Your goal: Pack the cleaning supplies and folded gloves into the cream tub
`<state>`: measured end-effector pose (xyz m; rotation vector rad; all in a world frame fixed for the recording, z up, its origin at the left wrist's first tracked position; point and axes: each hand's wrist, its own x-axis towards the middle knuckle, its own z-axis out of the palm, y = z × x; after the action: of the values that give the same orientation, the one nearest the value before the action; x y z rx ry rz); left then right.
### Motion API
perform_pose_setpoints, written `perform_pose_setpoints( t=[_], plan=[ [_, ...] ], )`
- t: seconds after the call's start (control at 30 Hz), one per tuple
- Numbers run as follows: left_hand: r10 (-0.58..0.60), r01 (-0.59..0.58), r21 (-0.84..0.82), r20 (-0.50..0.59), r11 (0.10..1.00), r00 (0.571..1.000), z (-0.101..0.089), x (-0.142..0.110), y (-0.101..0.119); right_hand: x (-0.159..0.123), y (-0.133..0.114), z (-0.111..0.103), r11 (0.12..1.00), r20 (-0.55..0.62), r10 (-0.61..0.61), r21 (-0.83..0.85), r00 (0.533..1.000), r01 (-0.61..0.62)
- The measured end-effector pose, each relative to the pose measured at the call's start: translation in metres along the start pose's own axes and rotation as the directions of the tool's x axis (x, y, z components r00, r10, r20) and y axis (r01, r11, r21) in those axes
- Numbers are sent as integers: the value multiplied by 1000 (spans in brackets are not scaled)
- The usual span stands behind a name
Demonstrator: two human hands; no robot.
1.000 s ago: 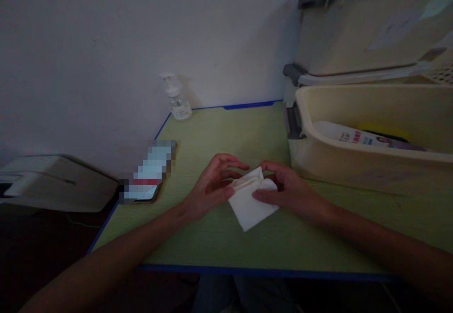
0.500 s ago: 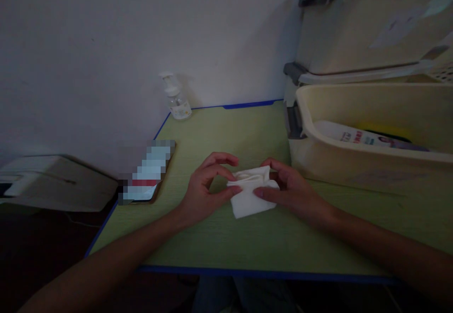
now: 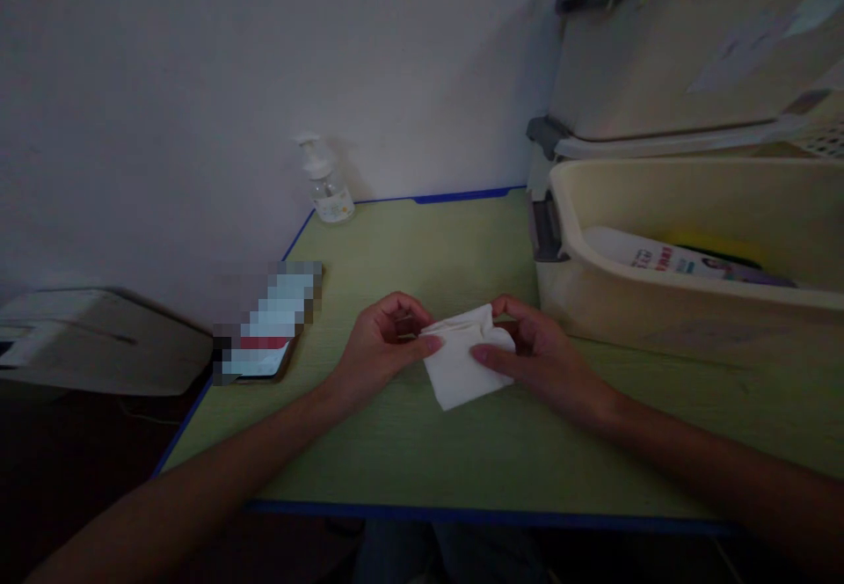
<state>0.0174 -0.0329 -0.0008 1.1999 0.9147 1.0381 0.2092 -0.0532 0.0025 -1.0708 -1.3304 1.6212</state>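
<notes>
A folded white tissue (image 3: 462, 368) is held between my two hands above the green tabletop (image 3: 396, 452). My left hand (image 3: 386, 342) pinches its upper left corner, thumb in front and fingers behind. On the right side, my right hand (image 3: 537, 351) grips it with the thumb pressed on the front face and the index finger at the upper right corner. Loose folds show along the tissue's top edge. The fingers behind it are partly hidden.
A phone (image 3: 270, 324) with a blurred screen lies at the table's left edge. Behind it stands a clear pump bottle (image 3: 331, 201) by the wall. To the right, a cream plastic bin (image 3: 633, 302) holds a white bottle (image 3: 652, 251) and something yellow (image 3: 716, 245).
My left index finger and the others have closed in behind the tissue's corner, where they were raised and apart before. The tissue's top opening looks flatter and its front is tilted slightly.
</notes>
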Motion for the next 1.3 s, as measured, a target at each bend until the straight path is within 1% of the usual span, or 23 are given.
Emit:
perform_pose_setpoints(
  t=[0.07, 0.13, 0.23, 0.3, 0.47, 0.57, 0.67, 0.83, 0.93, 1.2, 1.3],
  plan=[
    [-43, 43, -2, 39, 999, 998, 0, 0, 2, -1, 0, 0, 1000, 0, 2, -15, 1000, -2],
    [-87, 85, 19, 118, 996, 989, 1, -1, 4, -2, 0, 0, 1000, 16, -8, -27, 1000, 9],
    [-157, 141, 84, 238, 987, 959, 4, -5, 6, -2, 0, 0, 998, 55, -47, -48, 997, 50],
    [-209, 183, 116, 286, 976, 935, 7, -8, 5, -1, 0, 1, 994, 72, -73, -72, 995, 78],
    [-309, 257, 203, 293, 945, 905, 9, -12, 3, -1, -1, 0, 981, 117, -124, -137, 985, 140],
    [-343, 294, 189, 337, 937, 877, 7, -9, 1, -1, -2, -1, 973, 114, -121, -183, 986, 141],
    [-357, 318, 165, 359, 934, 862, 5, -7, -2, 0, -2, -2, 975, 114, -97, -189, 989, 117],
    [-388, 359, 147, 361, 922, 848, 5, -7, -4, 0, -1, -4, 982, 119, -61, -169, 991, 81],
    [-397, 367, 152, 358, 918, 845, 6, -8, -4, 0, 1, -5, 977, 98, -58, -197, 993, 77],
    [-405, 356, 198, 353, 913, 843, 8, -7, -4, -1, 4, -5, 915, 41, -183, -357, 982, 186],
    [-404, 352, 204, 361, 914, 840, 8, -7, -5, -3, 3, -4, 900, 39, -214, -381, 976, 212]
  ],
)
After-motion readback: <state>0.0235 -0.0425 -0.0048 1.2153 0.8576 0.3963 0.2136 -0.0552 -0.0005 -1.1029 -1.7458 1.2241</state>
